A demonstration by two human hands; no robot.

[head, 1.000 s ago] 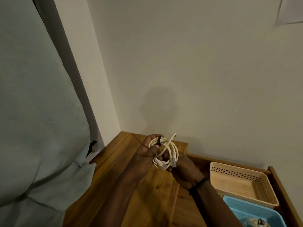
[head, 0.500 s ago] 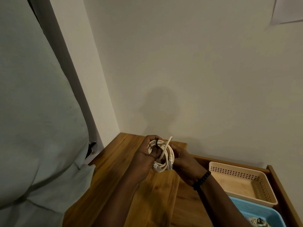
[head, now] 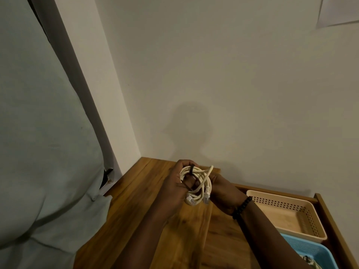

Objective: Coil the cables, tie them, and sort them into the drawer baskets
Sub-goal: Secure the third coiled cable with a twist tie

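Under your hands runs the wooden top (head: 139,220), and off to the right of your right forearm the open drawer (head: 330,220) holds a beige perforated basket (head: 287,216) with a blue basket (head: 308,253) just nearer to you, a pale bundle showing at its lower edge.

Between your two hands you hold the cable (head: 196,183): a cream-white cord wound into a small round coil of several loops, standing roughly upright above the wood. One loose strand crosses the coil diagonally and pokes out past its upper right edge. Two clear plugs hang at the bottom of the coil, one at lower left near your left palm, one at lower right against your right hand.

Your left hand (head: 174,187) grips the left side of the coil, fingers curled over the top of the loops and thumb reaching into the middle. Your right hand (head: 223,193), a dark beaded bracelet (head: 241,207) at its wrist, closes on the right side, though its fingertips are hidden behind the loops.

A thin black tie (head: 191,169) circles the loops at the top, just beside your left fingers.
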